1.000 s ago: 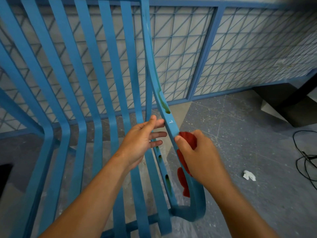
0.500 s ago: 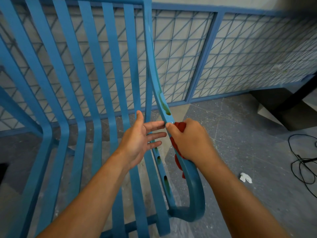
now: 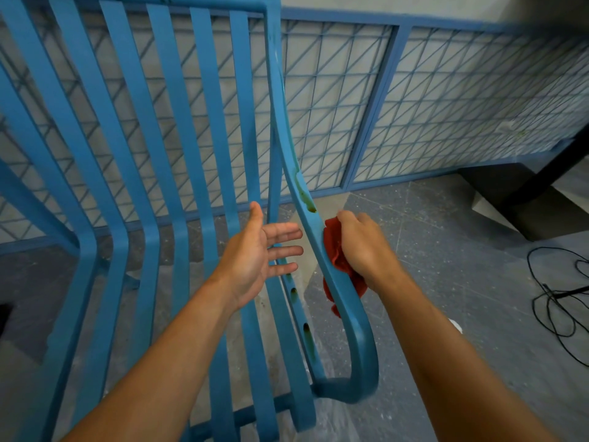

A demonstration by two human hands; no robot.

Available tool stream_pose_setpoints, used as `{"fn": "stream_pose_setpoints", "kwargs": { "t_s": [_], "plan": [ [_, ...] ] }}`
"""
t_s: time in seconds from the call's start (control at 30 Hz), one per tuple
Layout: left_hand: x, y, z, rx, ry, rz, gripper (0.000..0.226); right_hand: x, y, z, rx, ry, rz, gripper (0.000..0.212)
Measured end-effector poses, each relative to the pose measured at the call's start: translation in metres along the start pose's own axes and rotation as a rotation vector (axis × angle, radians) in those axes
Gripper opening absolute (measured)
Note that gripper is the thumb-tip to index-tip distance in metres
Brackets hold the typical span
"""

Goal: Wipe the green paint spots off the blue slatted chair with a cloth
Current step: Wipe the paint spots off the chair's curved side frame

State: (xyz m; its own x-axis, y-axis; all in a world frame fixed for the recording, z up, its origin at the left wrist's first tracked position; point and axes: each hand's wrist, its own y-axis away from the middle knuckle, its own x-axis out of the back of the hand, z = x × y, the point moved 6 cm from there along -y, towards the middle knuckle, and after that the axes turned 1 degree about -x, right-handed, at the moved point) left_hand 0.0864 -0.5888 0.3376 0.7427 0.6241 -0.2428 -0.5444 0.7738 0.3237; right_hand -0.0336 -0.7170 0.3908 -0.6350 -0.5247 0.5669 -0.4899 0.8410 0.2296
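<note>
Your right hand (image 3: 363,247) grips the red cloth (image 3: 334,247) against the chair (image 3: 342,295) rail at centre frame. Your left hand (image 3: 255,253) is open, holding nothing. Next, I think, you rub up to the green spot (image 3: 306,199).

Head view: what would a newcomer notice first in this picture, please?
First, the red cloth, gripped by the right hand against the outer side of the blue chair frame at centre. Next, the green paint streak just above it, and the left hand open beside the frame.
</note>
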Motion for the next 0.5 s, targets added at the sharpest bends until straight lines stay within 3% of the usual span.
{"fn": "stream_pose_setpoints", "kwargs": {
  "t_s": [0.13,0.2,0.27,0.4,0.5],
  "plan": [
    [-0.001,0.002,0.002,-0.008,-0.017,-0.006,0.081,0.013,0.032,0.003,0.041,-0.031,-0.129,0.008],
    [-0.002,0.004,0.002,-0.011,-0.024,-0.011,0.08,0.017,0.047,0.01,0.1,0.079,-0.134,0.035],
    [-0.004,0.005,0.002,-0.006,-0.025,-0.019,0.081,0.021,0.06,0.015,0.196,0.129,-0.036,0.062],
    [-0.006,0.008,0.003,-0.002,-0.026,-0.018,0.08,0.018,0.084,0.023,0.365,0.339,0.112,0.049],
    [-0.007,0.009,0.003,-0.003,-0.026,-0.018,0.08,0.014,0.086,0.024,0.413,0.529,0.129,0.055]
  ]
}}
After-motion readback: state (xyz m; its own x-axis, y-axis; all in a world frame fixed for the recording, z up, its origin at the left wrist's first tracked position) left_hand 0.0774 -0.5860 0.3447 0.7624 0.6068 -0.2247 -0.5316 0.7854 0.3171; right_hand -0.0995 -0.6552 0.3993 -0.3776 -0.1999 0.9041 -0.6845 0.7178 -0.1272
